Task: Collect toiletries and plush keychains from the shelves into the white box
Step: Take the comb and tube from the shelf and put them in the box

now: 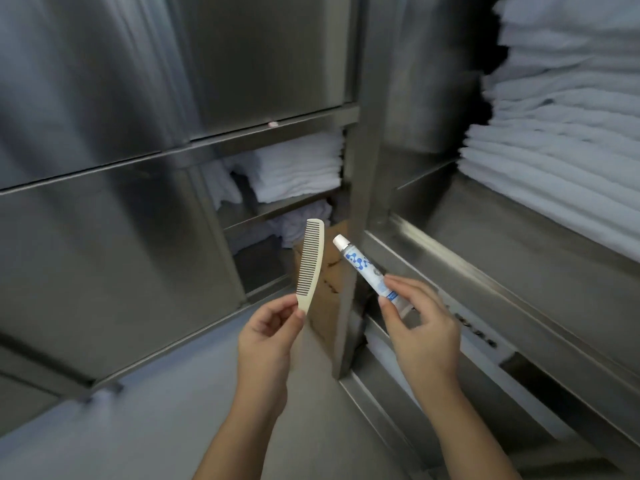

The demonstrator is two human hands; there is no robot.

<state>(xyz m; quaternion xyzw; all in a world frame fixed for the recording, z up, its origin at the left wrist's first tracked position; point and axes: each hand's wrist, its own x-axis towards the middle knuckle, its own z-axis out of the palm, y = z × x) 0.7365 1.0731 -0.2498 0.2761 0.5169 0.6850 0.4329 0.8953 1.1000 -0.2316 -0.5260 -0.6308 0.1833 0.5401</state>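
Cream plastic comb (311, 261): pinched at its plain handle end between thumb and forefinger of the left hand (268, 336). The rest stands up above the fingertips, teeth facing left, touching nothing else.

Small white-and-blue printed tube (367, 268), white cap: the right hand (420, 327) grasps its flat tail end between thumb and fingertips (398, 282). The cap end sticks out up-left beyond them, near the comb's spine but apart from it.

Both hands are loaded, so my read is the step in hand is the carry to the white box. The box isn't in frame, so I can't tell where it sits.

Doing it well:
- Both grips are end pinches with a long overhang, so the items can pivot. Walk the fingers toward mid-length or tuck each item into the palm before moving.
- Just past the fingertips are a stainless-steel shelf post (363, 168) and a brown cardboard sheet (329, 292). Draw the hands toward the body before turning so the comb tip doesn't snag.
- Release low inside the box with the comb laid flat. The tube looks light and could bounce out if dropped.

Farther out are folded white towels (298, 168) on the shelves beyond the comb, with more stacked right of the right hand. They're not task items. No plush keychains visible here.
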